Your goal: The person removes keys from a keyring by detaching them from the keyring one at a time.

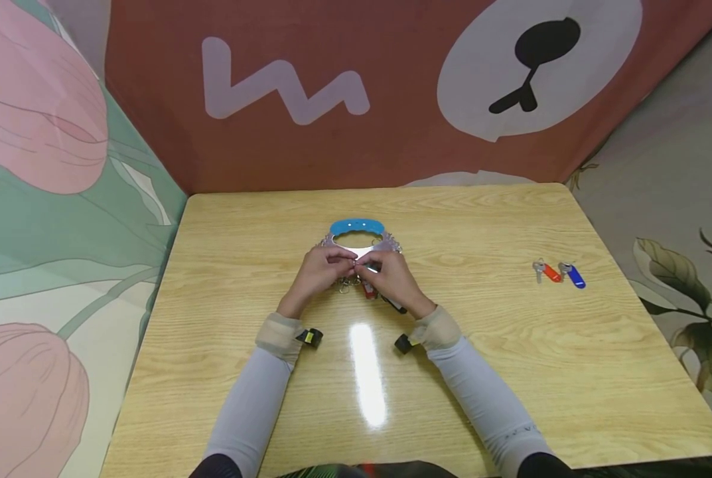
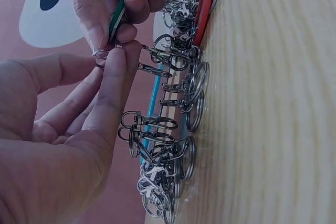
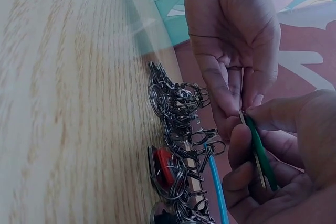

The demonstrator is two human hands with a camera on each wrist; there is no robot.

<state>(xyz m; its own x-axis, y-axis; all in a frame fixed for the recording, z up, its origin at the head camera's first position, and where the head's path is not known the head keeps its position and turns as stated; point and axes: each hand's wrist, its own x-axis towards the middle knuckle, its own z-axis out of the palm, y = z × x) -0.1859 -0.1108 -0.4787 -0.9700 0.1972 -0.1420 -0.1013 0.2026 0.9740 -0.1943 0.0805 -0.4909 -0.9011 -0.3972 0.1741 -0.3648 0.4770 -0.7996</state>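
Observation:
In the head view my left hand point(image 1: 324, 271) and right hand point(image 1: 393, 273) meet fingertip to fingertip at the front of a metal key rack point(image 1: 358, 253) with a blue handle point(image 1: 357, 226). My right hand grips a green key tag point(image 3: 261, 153), a thin flat metal piece lying along it. At the tag's end, thumb and fingertips of my left hand pinch a small metal ring point(image 2: 100, 54), mostly covered by the fingers. Several clasps with split rings point(image 2: 195, 90) hang from the rack beside my hands. Among them is a red tag point(image 3: 165, 165).
On the right part of the wooden table point(image 1: 481, 372) lie a red key tag point(image 1: 551, 273) and a blue key tag point(image 1: 575, 275), with keys beside them. A dark tag point(image 1: 395, 305) shows below my right hand. A reddish-brown printed cloth point(image 1: 403, 146) rises behind the table.

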